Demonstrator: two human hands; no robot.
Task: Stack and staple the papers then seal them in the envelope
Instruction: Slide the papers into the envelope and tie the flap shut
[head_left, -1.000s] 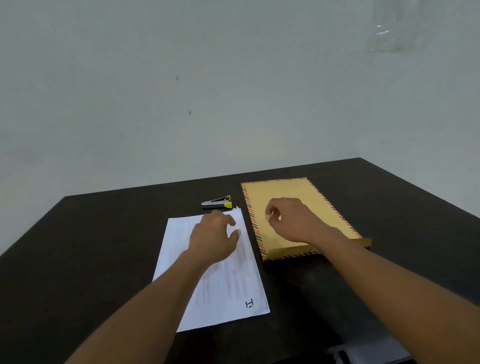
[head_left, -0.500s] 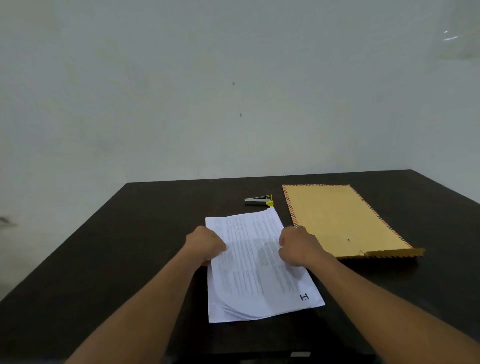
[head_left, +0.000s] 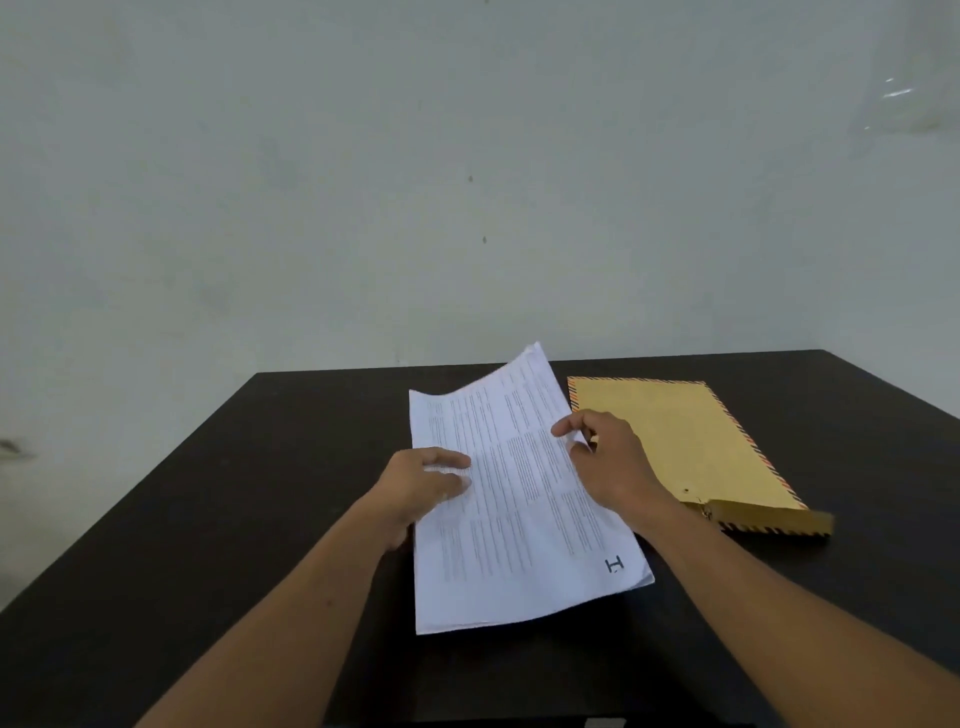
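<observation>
The papers (head_left: 519, 509), a thin stack of white printed sheets, sit just to the left of the envelope (head_left: 670, 436). Their right edge runs close alongside the envelope's left edge. The far end of the stack is lifted and bowed, and its far right corner stands higher than the envelope's far edge, against the wall (head_left: 363, 182). The near end stays low by the table (head_left: 208, 519), reaching closer to the person than the envelope's near end; whether it touches the table I cannot tell. A dark mark shaped like an H is printed at the near corner on the envelope's side.

The left hand (head_left: 423, 488) holds the edge of the stack that faces away from the envelope. Its fingers are curled over the top sheet and the thumb is hidden underneath. The right hand (head_left: 615, 467) is between the stack and the envelope and partly covers the envelope's left side. Its thumb and forefinger pinch the edge of the sheets nearest the envelope, about halfway along. So both hands are clamped on the papers, one on each long edge.

The envelope is yellow-brown with a red and black striped border and lies flat on the dark table. Its flap end points toward the person, slightly raised, with a small round fastener near that end.
</observation>
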